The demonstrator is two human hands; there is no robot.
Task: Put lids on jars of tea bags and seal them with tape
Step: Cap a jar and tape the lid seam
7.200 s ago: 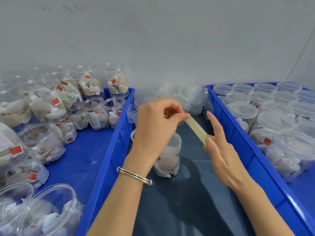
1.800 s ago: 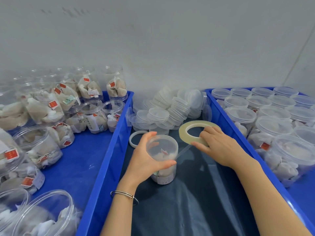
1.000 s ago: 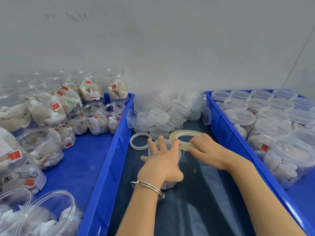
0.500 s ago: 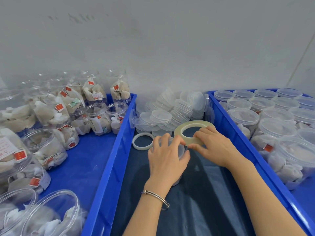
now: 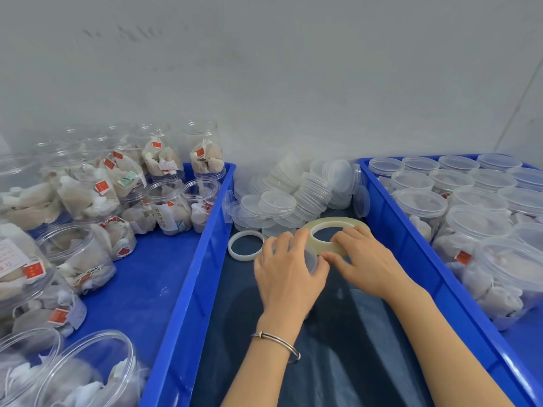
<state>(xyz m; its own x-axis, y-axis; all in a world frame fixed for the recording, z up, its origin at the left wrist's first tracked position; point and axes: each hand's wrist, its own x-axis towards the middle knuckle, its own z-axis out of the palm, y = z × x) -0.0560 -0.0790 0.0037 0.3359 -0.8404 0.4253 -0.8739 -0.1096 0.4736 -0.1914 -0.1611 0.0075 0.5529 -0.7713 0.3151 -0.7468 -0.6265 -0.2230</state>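
Left hand [image 5: 289, 277] now atop upright jar [image 5: 311, 258] (tape roll [image 5: 335, 230] tilted).

Left hand [image 5: 289, 277] lies palm-down, fingers spread and curled over something beneath it, a bangle on its wrist; right hand [image 5: 363, 259] reaches forward beside it, fingertips pinching, forearm angled in from the right.

A plain pale grey painted wall [image 5: 293, 83] fills the upper half, faintly scuffed near its upper left. At the far right a vertical corner seam [image 5: 520, 92] slants downward. Light is soft, even.
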